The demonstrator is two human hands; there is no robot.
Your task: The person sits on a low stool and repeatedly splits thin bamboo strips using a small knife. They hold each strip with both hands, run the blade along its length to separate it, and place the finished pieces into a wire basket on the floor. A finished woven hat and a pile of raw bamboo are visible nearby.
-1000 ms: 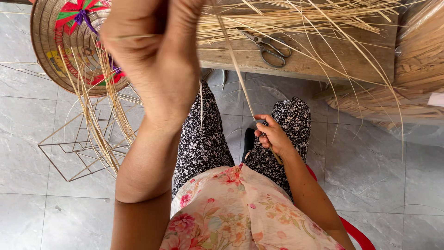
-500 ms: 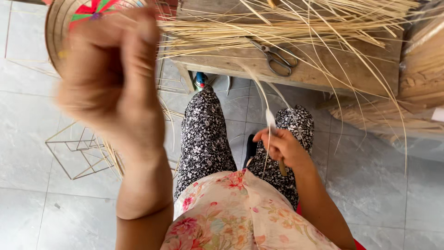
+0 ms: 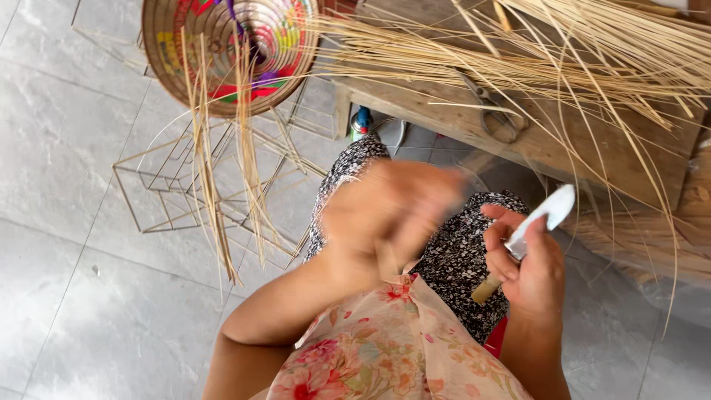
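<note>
- Straw-coloured strips point(image 3: 518, 52) are everywhere, a big loose bundle fanned across the wooden bench point(image 3: 592, 148), with a pair of scissors point(image 3: 492, 115) lying on the bench among them.
- Right hand point(image 3: 529, 270) is clenched around a small knife point(image 3: 537, 222): pale blade pointing up and away, wooden handle end poking out below the fist.
- Left hand point(image 3: 389, 211) sits over the lap just beside the right one, but it's a total blur, so I can't tell if it's pinching a strip or is empty.
- Up top there's a woven conical hat point(image 3: 229, 52) with bright coloured thread inside, more strips hanging down over it, and a thin wire frame point(image 3: 185, 185) on the grey floor tiles point(image 3: 67, 222) below.
- My take on doing this bit well: keep the blade angled away from the body and the other hand's fingers, since the two hands are working really close together over the knees.
- I'd also hold the strip taut and low on the lap so the knife runs along it rather than biting in; these strips look thin and would probably split or snap easily.
</note>
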